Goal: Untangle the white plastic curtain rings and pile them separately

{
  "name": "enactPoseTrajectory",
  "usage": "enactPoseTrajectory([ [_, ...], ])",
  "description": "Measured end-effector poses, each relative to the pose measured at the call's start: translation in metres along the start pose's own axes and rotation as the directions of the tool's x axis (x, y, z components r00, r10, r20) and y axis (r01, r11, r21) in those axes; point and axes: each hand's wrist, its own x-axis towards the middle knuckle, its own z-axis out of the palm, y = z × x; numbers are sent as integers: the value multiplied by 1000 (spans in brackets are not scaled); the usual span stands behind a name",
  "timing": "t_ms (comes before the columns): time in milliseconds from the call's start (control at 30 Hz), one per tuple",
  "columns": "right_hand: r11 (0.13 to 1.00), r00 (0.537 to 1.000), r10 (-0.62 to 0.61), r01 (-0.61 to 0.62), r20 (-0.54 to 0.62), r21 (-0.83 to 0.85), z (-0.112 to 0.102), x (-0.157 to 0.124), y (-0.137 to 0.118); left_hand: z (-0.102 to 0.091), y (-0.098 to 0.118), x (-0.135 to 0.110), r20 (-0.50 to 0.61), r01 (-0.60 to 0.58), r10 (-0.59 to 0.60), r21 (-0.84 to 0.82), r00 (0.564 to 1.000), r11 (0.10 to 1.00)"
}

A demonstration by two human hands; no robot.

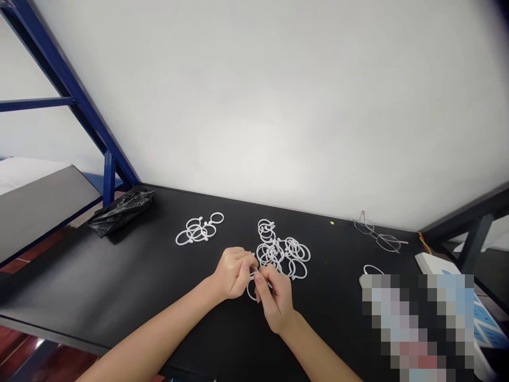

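Observation:
My left hand point(236, 273) and my right hand point(275, 298) meet over the middle of the black table, both with fingers closed in a pinch. Between them they grip a thin white plastic ring point(249, 292), partly hidden by the fingers. Just beyond my hands lies a loose pile of white rings point(273, 252), overlapping one another, some with a small knob or eyelet on the rim. Farther left, a smaller group of the same rings point(198, 232) lies spread on the table.
A crumpled black plastic bag point(121, 211) rests at the back left of the black table point(95, 289). Eyeglasses point(374, 233) lie at the back right. Near them are a white box point(437, 265) and a pixelated area. A blue metal frame point(75, 90) rises at left.

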Motion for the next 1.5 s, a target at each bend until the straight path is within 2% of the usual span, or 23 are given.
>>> enactPoseTrajectory([
  [700, 999, 1000, 5, -5, -17, -51, 1, -1, 2, 1, -1, 0, -6, -1, 1, 4, 1000, 1000],
  [1133, 997, 999, 3, -6, -39, -75, 1, 4, -3, 2, -3, -3, -25, 41, -42, -42, 999, 998],
  [1200, 998, 999, -12, 9, -47, -65, 0, 4, -3, 2, -1, -2, -37, 85, -88, -82, 995, 993],
  [1233, 998, 998, -20, 16, -52, -67, 0, 5, -3, 2, 0, -1, -47, 150, -157, -118, 987, 982],
  [1267, 997, 998, -26, 21, -57, -77, -1, 5, -3, 1, 1, -1, -58, 246, -259, -169, 964, 955],
  [1300, 995, 998, -30, 23, -61, -102, -1, 6, -3, 1, 1, 0, -71, 359, -383, -230, 921, 905],
  [1367, 983, 998, -37, 26, -56, -182, 0, 7, -2, 2, 0, 2, -97, 547, -616, -369, 782, 752],
  [1433, 957, 998, -60, 51, -25, -285, 2, 8, 1, 3, -4, 4, -121, 609, -750, -506, 650, 610],
  [1500, 920, 995, -91, 98, 37, -379, 4, 8, 4, 5, -10, 7, -131, 599, -824, -625, 552, 501],
])
